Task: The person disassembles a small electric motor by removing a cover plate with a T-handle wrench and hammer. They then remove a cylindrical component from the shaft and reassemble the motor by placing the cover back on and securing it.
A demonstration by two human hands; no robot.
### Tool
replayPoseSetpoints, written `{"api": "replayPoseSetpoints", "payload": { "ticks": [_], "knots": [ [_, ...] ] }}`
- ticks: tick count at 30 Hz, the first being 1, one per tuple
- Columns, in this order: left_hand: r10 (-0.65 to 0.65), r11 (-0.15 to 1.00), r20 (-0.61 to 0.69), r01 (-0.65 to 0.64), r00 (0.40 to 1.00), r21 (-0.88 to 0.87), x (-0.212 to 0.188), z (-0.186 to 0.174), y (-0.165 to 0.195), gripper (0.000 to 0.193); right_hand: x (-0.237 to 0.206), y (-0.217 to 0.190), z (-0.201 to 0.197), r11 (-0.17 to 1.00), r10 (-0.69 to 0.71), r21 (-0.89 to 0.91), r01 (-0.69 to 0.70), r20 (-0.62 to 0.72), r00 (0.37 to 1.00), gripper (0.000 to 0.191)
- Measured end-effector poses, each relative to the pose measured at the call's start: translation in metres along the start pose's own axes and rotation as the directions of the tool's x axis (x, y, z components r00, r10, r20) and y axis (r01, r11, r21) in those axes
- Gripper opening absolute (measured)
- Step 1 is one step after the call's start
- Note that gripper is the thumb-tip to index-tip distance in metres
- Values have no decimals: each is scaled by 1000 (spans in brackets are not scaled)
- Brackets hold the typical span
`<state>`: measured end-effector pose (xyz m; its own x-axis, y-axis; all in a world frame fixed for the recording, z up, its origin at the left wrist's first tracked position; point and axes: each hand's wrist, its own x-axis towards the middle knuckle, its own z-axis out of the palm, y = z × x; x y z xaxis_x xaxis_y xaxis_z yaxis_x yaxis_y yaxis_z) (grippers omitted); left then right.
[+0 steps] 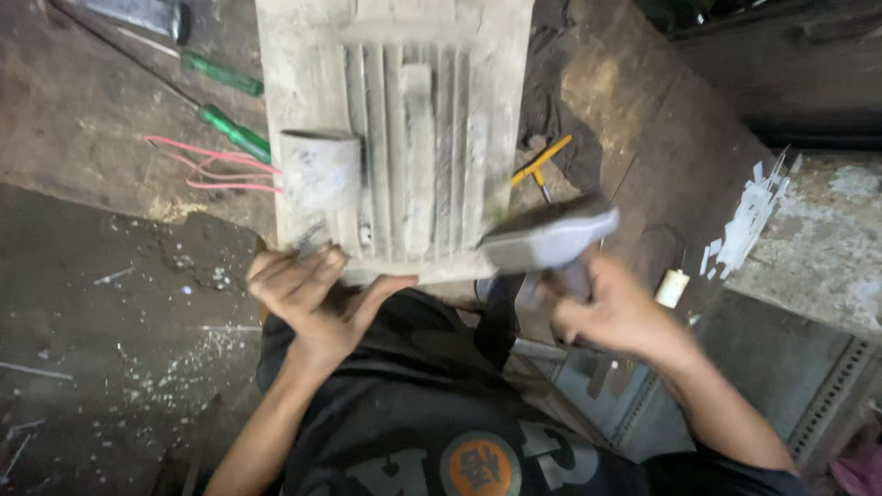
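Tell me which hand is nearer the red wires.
Left. The left hand rests just below the red wires; the right hand grips a grey hammer far across.

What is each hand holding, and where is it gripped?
The right hand grips a hammer by its handle, just under the head. The left hand presses its fingers on the motor housing's near edge.

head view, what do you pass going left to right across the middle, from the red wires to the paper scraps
red wires → left hand → ribbed motor housing → yellow-handled tool → hammer head → right hand → small white cylinder → white paper scraps
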<state>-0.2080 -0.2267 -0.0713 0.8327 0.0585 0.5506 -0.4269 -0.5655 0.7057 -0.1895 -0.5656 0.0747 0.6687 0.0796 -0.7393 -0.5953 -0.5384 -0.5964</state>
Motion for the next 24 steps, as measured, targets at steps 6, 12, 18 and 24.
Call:
{"api": "replayPoseSetpoints", "payload": {
  "ticks": [6,12,18,24],
  "knots": [
    [-9,1000,18,9,1000,-20,5,4,0,92,-16,-30,-2,982,-122,125,144,-171,978,44],
    [-32,999,24,33,999,-21,8,5,3,80,-78,-60,0,927,-302,34,373,-521,799,37],
    [-19,999,47,21,999,-47,17,3,5,73,-64,-58,23,916,-274,100,388,-550,789,22],
    [-94,996,118,93,989,14,23,-33,13,72,3,13,-4,976,-219,-133,174,-603,767,23]
  ]
}}
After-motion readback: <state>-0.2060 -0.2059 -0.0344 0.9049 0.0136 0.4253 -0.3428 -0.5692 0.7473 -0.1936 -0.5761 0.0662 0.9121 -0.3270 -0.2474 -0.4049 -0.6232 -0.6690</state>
